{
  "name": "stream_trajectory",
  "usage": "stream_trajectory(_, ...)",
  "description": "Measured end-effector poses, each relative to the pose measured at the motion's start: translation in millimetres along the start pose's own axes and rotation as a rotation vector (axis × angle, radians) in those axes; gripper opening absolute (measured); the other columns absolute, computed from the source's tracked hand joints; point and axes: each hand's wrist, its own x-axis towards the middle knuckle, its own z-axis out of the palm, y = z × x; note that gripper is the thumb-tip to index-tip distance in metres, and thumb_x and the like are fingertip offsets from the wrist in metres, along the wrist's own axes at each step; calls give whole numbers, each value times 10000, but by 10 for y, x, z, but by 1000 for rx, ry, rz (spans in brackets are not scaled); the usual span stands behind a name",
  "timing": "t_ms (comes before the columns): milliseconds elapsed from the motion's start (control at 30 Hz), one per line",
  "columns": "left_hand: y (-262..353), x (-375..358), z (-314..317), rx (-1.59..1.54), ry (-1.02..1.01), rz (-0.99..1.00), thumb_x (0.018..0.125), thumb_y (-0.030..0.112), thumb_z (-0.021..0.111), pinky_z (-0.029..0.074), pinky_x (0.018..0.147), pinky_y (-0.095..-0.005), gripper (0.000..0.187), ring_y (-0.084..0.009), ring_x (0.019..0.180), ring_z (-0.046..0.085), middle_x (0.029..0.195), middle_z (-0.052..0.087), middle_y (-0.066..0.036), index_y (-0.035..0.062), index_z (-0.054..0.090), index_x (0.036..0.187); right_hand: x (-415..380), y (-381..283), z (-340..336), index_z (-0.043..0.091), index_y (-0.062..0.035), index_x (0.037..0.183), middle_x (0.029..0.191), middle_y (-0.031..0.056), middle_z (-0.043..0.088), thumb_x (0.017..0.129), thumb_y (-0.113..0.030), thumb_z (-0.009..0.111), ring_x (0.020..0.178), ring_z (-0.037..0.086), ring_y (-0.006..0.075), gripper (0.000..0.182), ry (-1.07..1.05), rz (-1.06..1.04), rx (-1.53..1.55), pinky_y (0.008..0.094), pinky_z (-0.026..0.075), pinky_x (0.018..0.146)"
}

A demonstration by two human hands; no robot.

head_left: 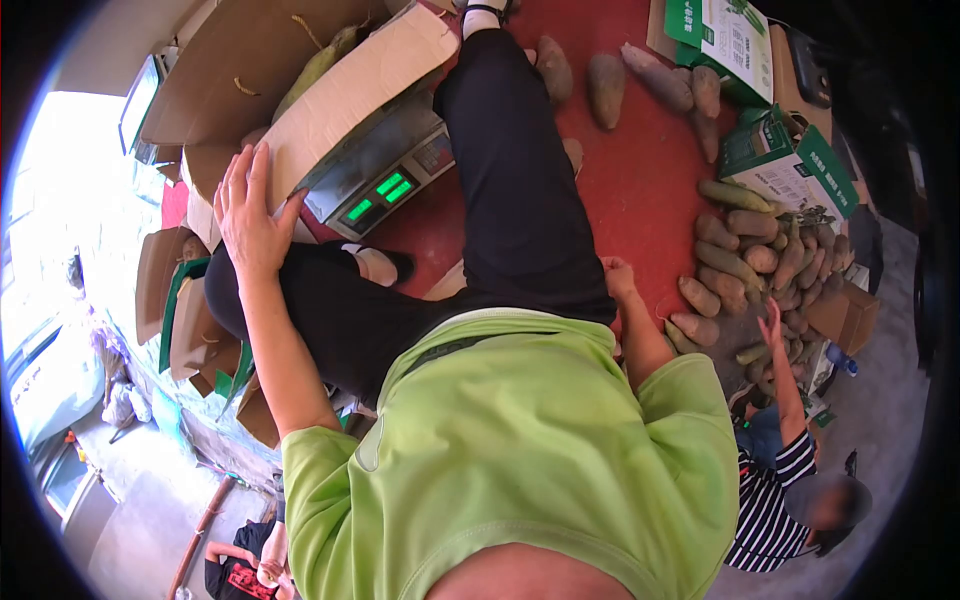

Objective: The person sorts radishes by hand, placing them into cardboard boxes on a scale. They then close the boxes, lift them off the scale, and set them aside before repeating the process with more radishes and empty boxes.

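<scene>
My left hand (255, 215) lies with fingers stretched against the side of an open cardboard box (365, 75). The box rests on a digital scale (385, 175) whose green digits are lit. Inside the box, a long greenish vegetable (320, 65) shows, partly hidden by the flap. Beside my right thigh, my right hand (618, 277) is closed with curled fingers; I cannot make out whether anything is in it. Large brownish tubers (606, 90) lie on the red floor covering (640, 180) beyond my legs.
A heap of tubers and green gourds (760, 250) spreads at the right, where a person in a striped shirt (775, 500) reaches toward it. Green-and-white cartons (790, 165) stand behind. More open cartons (190, 320) line the left. Another person (250, 565) is at the lower left.
</scene>
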Motion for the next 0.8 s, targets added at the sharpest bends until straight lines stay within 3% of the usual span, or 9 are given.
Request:
stream_trajectory(100,-8,12,-17,-16,8,9,699,335,735,299,1036,-454,705,-284,1238,431,1315,487,-95,153,467,1325,-157,-306,22,600,-115,934,747,4,606,843,-91,581,574,589,136,96,-23,28,-127,299,474,468)
stream_trajectory(300,-31,18,-96,-22,40,-11,678,335,742,304,1033,-462,716,-277,1221,448,1286,508,-83,135,474,1312,-170,-1162,-16,595,-90,991,798,17,614,857,-87,583,669,606,131,135,-10,-62,91,286,479,515)
stream_trajectory(367,-52,3,-126,-46,41,-14,683,314,742,305,1035,-454,700,-269,1212,455,1277,515,-77,127,478,1303,-102,-1567,-57,580,-79,1058,884,10,627,877,-108,566,721,594,113,184,-17,-289,37,257,464,599)
stream_trajectory(500,-103,-32,-175,-23,85,-63,665,216,731,313,1030,-440,663,-259,1174,483,1230,539,-72,126,502,1280,-159,-2656,29,593,-72,1077,895,8,630,866,-102,587,760,588,91,213,-1,-613,-44,244,453,639)
stream_trajectory(700,-266,-185,-303,4,180,-168,672,174,709,319,1022,-439,621,-255,1153,495,1209,552,-72,125,521,1262,-883,-4193,590,583,-65,1115,983,20,639,889,-132,571,841,601,89,236,-218,-856,41,214,442,675)
stream_trajectory(800,-334,-362,-515,39,244,-222,730,281,709,340,994,-435,563,-257,1124,513,1182,570,-79,113,540,1240,-1202,-4607,988,574,-47,1134,1025,50,638,897,-158,583,871,610,101,262,-325,-933,8,216,470,724)
